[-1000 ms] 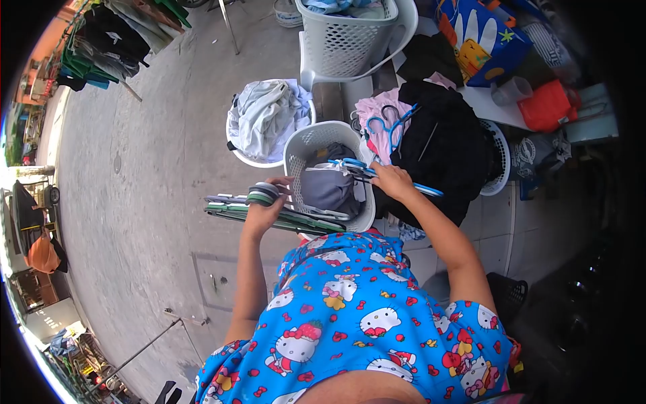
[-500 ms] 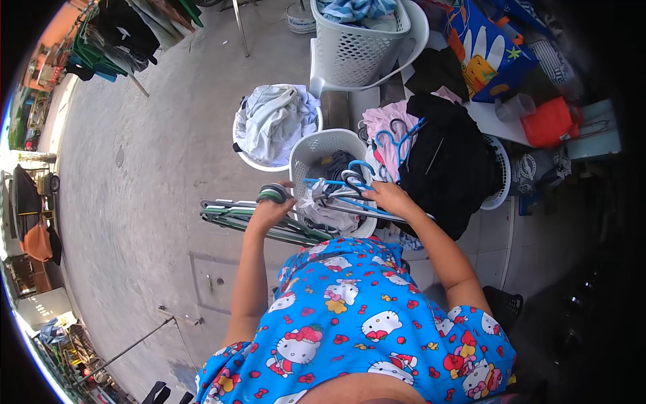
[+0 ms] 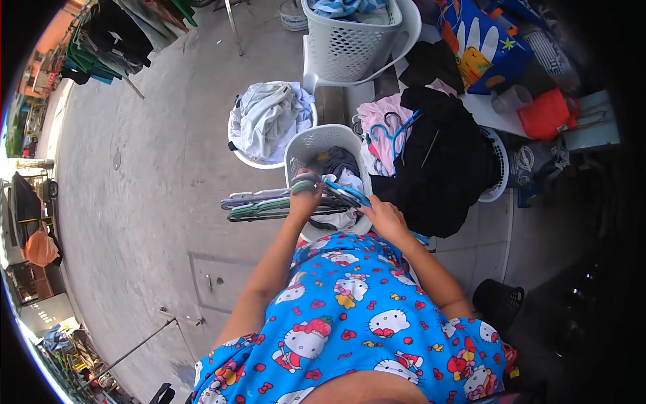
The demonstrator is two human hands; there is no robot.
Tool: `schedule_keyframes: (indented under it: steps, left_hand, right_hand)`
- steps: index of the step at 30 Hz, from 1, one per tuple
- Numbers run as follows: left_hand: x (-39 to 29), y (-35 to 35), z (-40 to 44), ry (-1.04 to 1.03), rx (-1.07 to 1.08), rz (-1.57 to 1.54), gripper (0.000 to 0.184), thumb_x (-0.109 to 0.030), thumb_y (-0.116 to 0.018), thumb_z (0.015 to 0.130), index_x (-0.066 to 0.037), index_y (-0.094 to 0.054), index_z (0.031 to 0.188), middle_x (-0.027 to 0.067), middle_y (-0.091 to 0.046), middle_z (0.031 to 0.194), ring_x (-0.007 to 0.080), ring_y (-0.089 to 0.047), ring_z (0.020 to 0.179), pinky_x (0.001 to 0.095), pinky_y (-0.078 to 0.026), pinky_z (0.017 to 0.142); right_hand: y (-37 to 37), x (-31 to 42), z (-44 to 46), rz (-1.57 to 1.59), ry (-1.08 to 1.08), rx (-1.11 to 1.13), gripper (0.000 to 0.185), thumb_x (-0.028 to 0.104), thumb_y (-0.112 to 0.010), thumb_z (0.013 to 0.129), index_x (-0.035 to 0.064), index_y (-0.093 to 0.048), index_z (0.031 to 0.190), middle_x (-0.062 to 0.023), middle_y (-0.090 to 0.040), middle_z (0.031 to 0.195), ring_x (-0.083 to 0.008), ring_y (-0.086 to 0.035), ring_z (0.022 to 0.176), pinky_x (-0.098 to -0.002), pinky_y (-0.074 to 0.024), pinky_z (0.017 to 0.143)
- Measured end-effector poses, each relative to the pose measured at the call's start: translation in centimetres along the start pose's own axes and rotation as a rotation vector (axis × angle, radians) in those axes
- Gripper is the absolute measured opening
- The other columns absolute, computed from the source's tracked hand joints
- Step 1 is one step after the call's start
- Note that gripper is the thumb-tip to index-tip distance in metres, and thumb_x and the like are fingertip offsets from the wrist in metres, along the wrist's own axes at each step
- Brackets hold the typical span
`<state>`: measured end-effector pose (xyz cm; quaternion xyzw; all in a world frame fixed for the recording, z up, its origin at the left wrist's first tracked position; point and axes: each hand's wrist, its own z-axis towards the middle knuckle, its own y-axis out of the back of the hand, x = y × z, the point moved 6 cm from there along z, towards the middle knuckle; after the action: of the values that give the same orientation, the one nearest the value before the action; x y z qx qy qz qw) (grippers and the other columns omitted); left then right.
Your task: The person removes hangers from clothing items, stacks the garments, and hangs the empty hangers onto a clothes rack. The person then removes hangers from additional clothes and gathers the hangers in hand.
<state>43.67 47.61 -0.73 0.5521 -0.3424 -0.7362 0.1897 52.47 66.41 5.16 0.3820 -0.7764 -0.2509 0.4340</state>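
A bundle of green, white and grey clothes hangers is gripped in my left hand, its long ends sticking out to the left. My right hand is closed on some blue hangers, which meet the left-hand bundle. Both hands are over a tall white laundry basket. Inside it, dark clothes and pale cloth show, partly hidden by the hangers. Another blue hanger lies on a pink garment beside a large black cloth.
A round white tub of whitish clothes stands left of the basket. A larger white basket rests on a white chair behind. At right are a blue patterned bag and red container. Clothes hang at upper left.
My left hand has moved right with its hanger bundle, bringing it up to the blue hangers. The blue hangers have shifted in my right hand, which has dropped slightly.
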Motion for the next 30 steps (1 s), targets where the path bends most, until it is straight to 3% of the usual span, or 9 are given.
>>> schedule_keyframes:
  steps: [10,13,18,20,22,23,25,28,30]
  left_hand:
    - [3.1,0.1,-1.3,0.352,0.303,-0.089,0.031,-0.032,-0.056,0.083,-0.005,-0.055,0.100,0.0169,-0.060,0.095,0.0344,-0.056,0.091,0.0402,-0.042,0.081]
    - [-1.3,0.3,-0.9,0.121,0.342,-0.139,0.031,-0.030,-0.058,0.083,-0.004,-0.056,0.098,0.0164,-0.060,0.094,0.0335,-0.057,0.090,0.0400,-0.042,0.080]
    - [1.4,2.3,0.9,0.258,0.068,-0.150,0.019,-0.018,-0.060,0.081,-0.002,-0.056,0.088,0.0150,-0.059,0.082,0.0267,-0.058,0.077,0.0365,-0.044,0.071]
    - [3.9,3.9,1.1,0.410,0.113,-0.165,0.022,-0.023,-0.058,0.081,-0.003,-0.055,0.088,0.0172,-0.059,0.081,0.0349,-0.057,0.079,0.0410,-0.044,0.071]
    - [4.3,4.6,0.9,0.303,0.057,-0.207,0.015,-0.015,-0.060,0.080,-0.003,-0.053,0.085,0.0083,-0.053,0.073,0.0175,-0.052,0.069,0.0305,-0.042,0.067]
    - [4.3,4.4,1.1,0.260,0.090,-0.190,0.018,-0.017,-0.062,0.077,-0.006,-0.054,0.089,0.0117,-0.055,0.083,0.0296,-0.057,0.081,0.0387,-0.043,0.073]
    - [1.1,4.5,1.6,0.074,0.079,-0.183,0.021,-0.015,-0.064,0.074,-0.005,-0.054,0.089,0.0105,-0.053,0.088,0.0264,-0.054,0.083,0.0354,-0.043,0.075]
    - [-1.6,4.0,2.3,0.009,0.135,-0.189,0.022,-0.017,-0.062,0.076,-0.007,-0.056,0.095,0.0107,-0.055,0.093,0.0302,-0.056,0.088,0.0375,-0.043,0.078]
    - [-1.6,3.0,2.6,0.103,0.183,-0.328,0.021,-0.016,-0.059,0.079,-0.005,-0.055,0.097,0.0102,-0.056,0.092,0.0262,-0.056,0.087,0.0347,-0.043,0.077]
  right_hand:
    - [-0.9,-2.1,1.8,0.004,0.032,-0.056,0.041,0.044,-0.053,0.083,0.0064,-0.055,0.099,-0.0214,-0.063,0.089,-0.0402,-0.060,0.086,-0.0489,-0.0454,0.075]
    - [-1.1,-1.4,2.5,-0.083,0.002,-0.017,0.040,0.043,-0.054,0.083,0.0073,-0.056,0.100,-0.0207,-0.063,0.090,-0.0385,-0.060,0.089,-0.0476,-0.0455,0.076]
    - [0.6,-1.7,1.7,-0.071,0.001,-0.053,0.037,0.041,-0.057,0.081,0.0076,-0.057,0.096,-0.0193,-0.063,0.089,-0.0372,-0.060,0.089,-0.0462,-0.0459,0.075]
    - [2.7,-3.7,0.6,0.014,-0.032,-0.067,0.039,0.043,-0.057,0.080,0.0070,-0.058,0.096,-0.0201,-0.063,0.092,-0.0385,-0.058,0.092,-0.0475,-0.0445,0.076]
    - [5.0,-5.8,-0.3,0.113,-0.122,-0.091,0.031,0.035,-0.059,0.082,0.0054,-0.057,0.091,-0.0134,-0.063,0.079,-0.0286,-0.062,0.074,-0.0369,-0.0465,0.064]
    - [5.5,-6.2,-0.7,0.397,-0.144,-0.072,0.027,0.031,-0.060,0.082,0.0055,-0.056,0.089,-0.0092,-0.059,0.074,-0.0222,-0.058,0.067,-0.0317,-0.0434,0.059]
    - [6.3,-6.5,-1.5,0.959,-0.175,-0.036,0.019,0.024,-0.062,0.083,0.0058,-0.055,0.085,-0.0008,-0.051,0.065,-0.0094,-0.049,0.054,-0.0213,-0.0372,0.048]
    - [7.5,-5.0,-2.2,1.145,-0.214,-0.049,0.013,0.015,-0.063,0.083,0.0072,-0.052,0.085,0.0064,-0.038,0.063,0.0004,-0.033,0.051,-0.0137,-0.0236,0.043]
    - [7.3,-5.1,-1.8,1.120,-0.175,-0.047,0.017,0.017,-0.063,0.082,0.0073,-0.051,0.088,0.0050,-0.041,0.064,-0.0008,-0.036,0.051,-0.0144,-0.0243,0.042]
